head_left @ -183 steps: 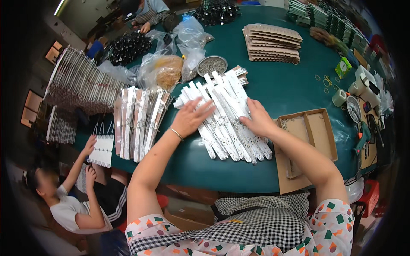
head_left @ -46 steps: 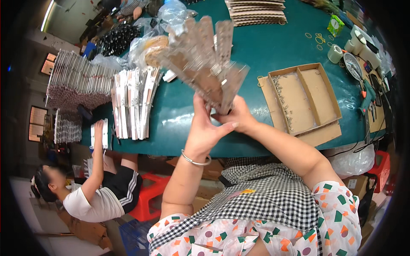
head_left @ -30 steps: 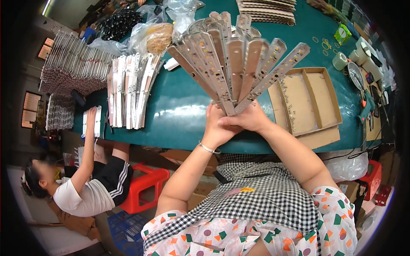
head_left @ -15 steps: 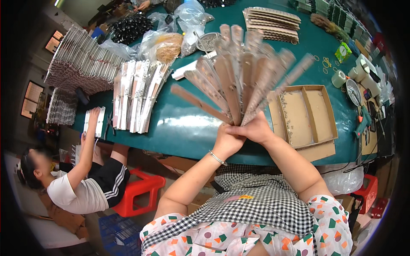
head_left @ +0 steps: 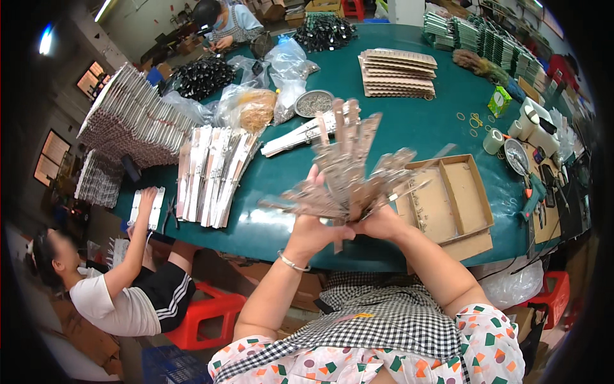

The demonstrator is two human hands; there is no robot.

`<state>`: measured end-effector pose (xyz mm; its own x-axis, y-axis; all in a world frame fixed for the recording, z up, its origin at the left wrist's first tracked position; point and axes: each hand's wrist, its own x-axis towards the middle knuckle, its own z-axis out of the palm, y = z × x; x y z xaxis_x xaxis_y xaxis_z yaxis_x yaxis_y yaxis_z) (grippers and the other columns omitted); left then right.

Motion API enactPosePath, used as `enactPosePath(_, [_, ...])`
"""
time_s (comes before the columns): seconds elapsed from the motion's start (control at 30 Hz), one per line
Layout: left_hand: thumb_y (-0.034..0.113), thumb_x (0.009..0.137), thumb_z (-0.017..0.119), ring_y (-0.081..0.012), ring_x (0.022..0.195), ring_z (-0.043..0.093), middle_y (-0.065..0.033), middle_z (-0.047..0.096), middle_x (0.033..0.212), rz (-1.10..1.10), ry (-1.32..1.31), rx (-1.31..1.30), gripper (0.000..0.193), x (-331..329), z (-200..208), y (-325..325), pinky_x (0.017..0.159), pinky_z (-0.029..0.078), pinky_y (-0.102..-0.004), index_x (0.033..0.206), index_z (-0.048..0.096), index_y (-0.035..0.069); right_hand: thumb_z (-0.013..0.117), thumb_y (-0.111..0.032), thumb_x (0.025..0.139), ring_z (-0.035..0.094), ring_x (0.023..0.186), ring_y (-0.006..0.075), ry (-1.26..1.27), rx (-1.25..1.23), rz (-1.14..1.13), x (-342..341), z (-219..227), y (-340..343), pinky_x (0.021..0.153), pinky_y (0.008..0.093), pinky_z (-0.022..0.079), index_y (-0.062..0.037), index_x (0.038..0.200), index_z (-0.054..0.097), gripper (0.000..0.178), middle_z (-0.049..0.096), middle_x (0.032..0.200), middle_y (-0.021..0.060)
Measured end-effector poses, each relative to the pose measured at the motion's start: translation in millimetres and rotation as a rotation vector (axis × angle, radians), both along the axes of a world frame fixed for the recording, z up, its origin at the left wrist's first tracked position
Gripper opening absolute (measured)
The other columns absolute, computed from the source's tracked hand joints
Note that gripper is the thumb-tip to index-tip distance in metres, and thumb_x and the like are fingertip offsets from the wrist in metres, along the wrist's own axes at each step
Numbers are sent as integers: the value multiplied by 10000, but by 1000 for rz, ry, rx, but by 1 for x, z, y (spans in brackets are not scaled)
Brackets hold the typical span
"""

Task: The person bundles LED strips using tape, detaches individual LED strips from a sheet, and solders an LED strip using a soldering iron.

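strips (head_left: 353, 182) wider-spread, seemingly, over green table (head_left: 272, 182)

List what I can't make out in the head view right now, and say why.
All in the head view:
- Exact count of the strips: motion blur and overlap.
- Fingertips of the right hand: hidden behind the strips.
- What the tiny pieces in the round bowl are: too small to tell.
- Full shape of the blue crate: cut off by the lower edge.
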<state>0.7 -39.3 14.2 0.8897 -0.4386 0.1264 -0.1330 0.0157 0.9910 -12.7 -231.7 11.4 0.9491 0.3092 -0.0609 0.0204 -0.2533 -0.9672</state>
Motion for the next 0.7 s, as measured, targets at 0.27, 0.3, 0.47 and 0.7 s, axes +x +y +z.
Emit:
enactPosePath(0.27, [-64, 583, 847, -153, 932, 641, -67, 648, 1098, 270, 11, -358, 676, -12, 5, -39, 771, 537, -296, 1189, 549, -29, 715, 10, 629, 623, 930, 205, -77, 32, 80, 1, 3, 9, 831, 353, 518, -30, 1172, 555, 568, 646, 1018, 113])
enactPosePath(0.3, [-18, 591, 871, -151, 931, 637, -61, 648, 1090, 280, -48, -443, 660, -9, -2, -40, 782, 536, -300, 1173, 560, -27, 709, 23, 622, 617, 953, 205, -2, 154, 57, -2, 6, 12, 845, 348, 514, -30, 1194, 549, 596, 643, 1036, 107])
enactPosePath(0.47, [246, 534, 970, -145, 914, 622, -28, 647, 1029, 413, -230, -673, 721, -10, -18, -53, 832, 521, -306, 1093, 596, -13, 707, 46, 623, 597, 992, 191, -64, -26, 187, 6, 9, 9, 859, 346, 507, -52, 1281, 479, 703, 637, 1059, 90])
enactPosePath(0.7, [109, 863, 711, -187, 1090, 582, -86, 559, 1234, 186, -552, -8, 546, -24, 4, -21, 931, 497, -333, 1323, 440, -8, 808, -68, 747, 545, 1106, 159, -55, 379, 183, -13, -9, 9, 919, 340, 507, -51, 1404, 350, 801, 563, 1259, 98])
